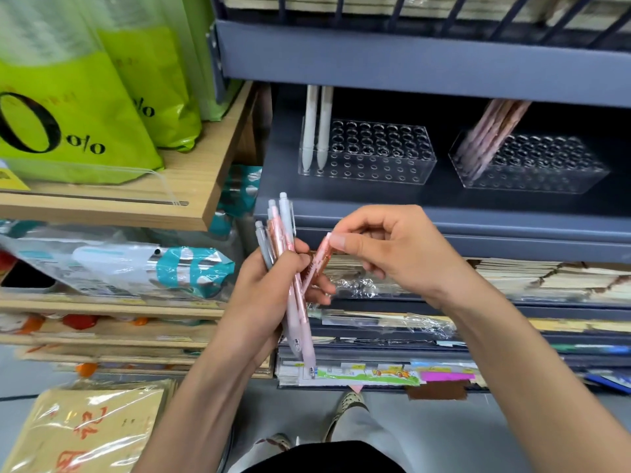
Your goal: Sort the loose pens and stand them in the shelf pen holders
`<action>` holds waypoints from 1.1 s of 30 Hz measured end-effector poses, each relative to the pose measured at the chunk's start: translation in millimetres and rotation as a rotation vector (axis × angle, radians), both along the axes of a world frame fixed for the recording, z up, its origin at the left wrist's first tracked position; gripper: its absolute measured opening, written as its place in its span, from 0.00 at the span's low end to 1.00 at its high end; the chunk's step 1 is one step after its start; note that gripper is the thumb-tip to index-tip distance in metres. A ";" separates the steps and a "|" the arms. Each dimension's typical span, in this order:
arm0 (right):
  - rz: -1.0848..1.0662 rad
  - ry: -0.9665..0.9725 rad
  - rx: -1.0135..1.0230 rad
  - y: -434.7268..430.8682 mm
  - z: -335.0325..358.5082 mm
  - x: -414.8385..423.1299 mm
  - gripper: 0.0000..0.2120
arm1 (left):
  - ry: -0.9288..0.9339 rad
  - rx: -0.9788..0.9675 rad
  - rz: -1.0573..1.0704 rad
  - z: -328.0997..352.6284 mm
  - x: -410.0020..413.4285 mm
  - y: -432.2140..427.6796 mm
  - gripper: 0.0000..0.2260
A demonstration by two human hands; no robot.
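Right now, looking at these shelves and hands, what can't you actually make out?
Head view:
How many pens are in the bundle: they overlap, and fingers of the left hand wrap them.
Number of pink pens in the right pen holder: blurred.
Tops of the two white pens in the left pen holder: hidden behind the shelf above.
Lower end of the pink pen the right hand pinches: hidden where it meets the bundle.

A: What's worn?
B: Black garment (324, 457) at frame bottom, light grey trousers (362, 426).
A: Shoes?
B: Beige with dark dots. Right shoe (351, 402) is clear, left shoe (278, 440) mostly hidden.
A: Arms?
B: Left hand (269, 288), right hand (392, 254) and forearms (512, 353) bare. Right thumbnail short, plain.
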State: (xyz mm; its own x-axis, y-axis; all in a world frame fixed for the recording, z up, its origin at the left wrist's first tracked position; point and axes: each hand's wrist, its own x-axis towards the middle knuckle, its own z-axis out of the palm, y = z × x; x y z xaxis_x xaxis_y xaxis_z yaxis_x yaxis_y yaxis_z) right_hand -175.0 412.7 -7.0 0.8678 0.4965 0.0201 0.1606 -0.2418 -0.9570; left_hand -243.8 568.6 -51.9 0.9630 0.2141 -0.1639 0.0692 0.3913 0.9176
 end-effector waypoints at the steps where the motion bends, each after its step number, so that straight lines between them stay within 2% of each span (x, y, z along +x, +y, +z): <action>1: 0.004 0.003 0.013 -0.7 -0.8 0.0 0.03 | 0.007 -0.022 0.004 1.1 0.3 0.2 0.06; 7: -0.032 -0.040 0.150 -2.5 -7.4 5.0 0.03 | 0.063 -0.077 -0.039 8.1 0.5 4.4 0.06; 13: -0.249 -0.060 0.373 -7.6 4.1 16.1 0.04 | 0.046 0.186 -0.152 5.6 -9.3 13.6 0.08; 16: -0.273 0.001 0.454 -5.2 4.8 12.8 0.03 | 0.009 0.219 -0.141 3.3 -9.6 11.5 0.15; 22: -0.167 0.016 0.358 -16.0 -5.2 -1.0 0.05 | -0.011 0.196 -0.182 1.5 -4.8 -1.3 0.08; 25: -0.299 -0.081 0.378 -36.1 -1.3 1.1 0.05 | -0.034 0.124 -0.218 1.9 -0.9 -11.2 0.07; 28: -0.550 -0.309 0.400 -64.6 7.7 6.4 0.04 | -0.053 0.078 -0.238 2.7 4.3 -23.3 0.03; 31: -0.786 -0.571 0.354 -94.2 15.4 13.3 0.06 | -0.062 0.057 -0.283 2.6 8.6 -35.9 0.10; 33: -0.876 -0.681 0.290 -110.9 17.8 19.5 0.08 | -0.065 0.062 -0.283 4.3 12.4 -46.7 0.12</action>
State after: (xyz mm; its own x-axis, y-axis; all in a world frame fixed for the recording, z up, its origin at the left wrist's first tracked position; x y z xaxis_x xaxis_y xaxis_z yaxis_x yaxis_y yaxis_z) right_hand -155.5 301.8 10.8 0.6785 -0.3727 0.6330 0.5516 -0.3106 -0.7741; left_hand -231.3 522.0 -47.6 0.9939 -0.0571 -0.0945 0.1075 0.3077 0.9454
